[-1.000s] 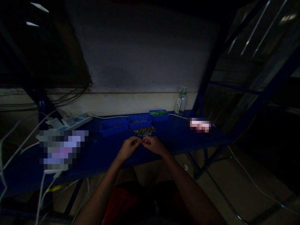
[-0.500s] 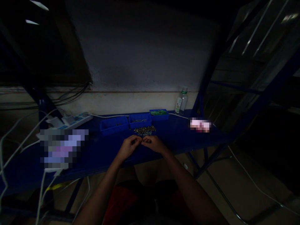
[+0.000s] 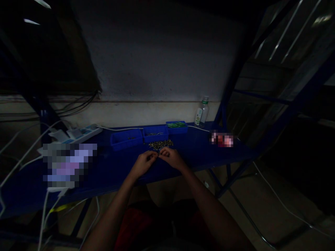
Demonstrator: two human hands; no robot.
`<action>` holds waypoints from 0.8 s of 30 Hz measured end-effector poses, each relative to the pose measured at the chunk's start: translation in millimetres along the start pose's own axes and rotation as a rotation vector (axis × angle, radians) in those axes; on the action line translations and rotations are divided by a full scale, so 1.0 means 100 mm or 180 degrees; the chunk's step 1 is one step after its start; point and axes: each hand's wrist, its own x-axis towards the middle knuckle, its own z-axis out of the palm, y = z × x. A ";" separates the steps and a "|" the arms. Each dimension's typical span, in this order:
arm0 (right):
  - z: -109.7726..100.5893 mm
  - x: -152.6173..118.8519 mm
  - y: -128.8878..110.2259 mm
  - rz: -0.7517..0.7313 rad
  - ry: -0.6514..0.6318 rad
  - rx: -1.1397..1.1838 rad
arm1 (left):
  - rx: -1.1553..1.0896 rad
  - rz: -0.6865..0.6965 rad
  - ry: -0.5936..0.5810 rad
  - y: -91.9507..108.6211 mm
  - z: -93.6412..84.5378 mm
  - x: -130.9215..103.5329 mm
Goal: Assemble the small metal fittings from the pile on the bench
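Note:
Both hands meet over the front of the blue table [image 3: 112, 170], fingertips almost touching. My left hand [image 3: 143, 163] is closed in a pinch; whatever lies between its fingers is too small and dark to name. Opposite it, my right hand [image 3: 170, 157] also pinches, its thumb and forefinger bent down close to the left fingertips. Just beyond them lies a heap of small brass-coloured metal pieces [image 3: 161, 144], with silvery ones at its near side, partly hidden by the fingers.
Behind the heap stand three blue trays: one with a few small pieces [image 3: 126, 139], one with silvery pins [image 3: 155, 134], one with green items [image 3: 177, 127]. A clear bottle [image 3: 202, 113] stands back right. A white power strip [image 3: 87, 132] with cables is left; blurred-out objects flank both sides.
My right hand's fingers have lifted and bent slightly at the fingertips. The left hand keeps its pinch. The whole view has shifted a little.

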 end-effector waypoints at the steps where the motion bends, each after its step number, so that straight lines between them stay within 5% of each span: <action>1: 0.00 0.00 0.00 -0.0010 0.0000 0.0013 | 0.0014 0.0001 -0.0007 0.00 0.00 0.00; 24: 0.01 -0.02 0.00 -0.0151 -0.0068 -0.0236 | 0.0018 -0.0067 0.0054 0.03 -0.02 0.00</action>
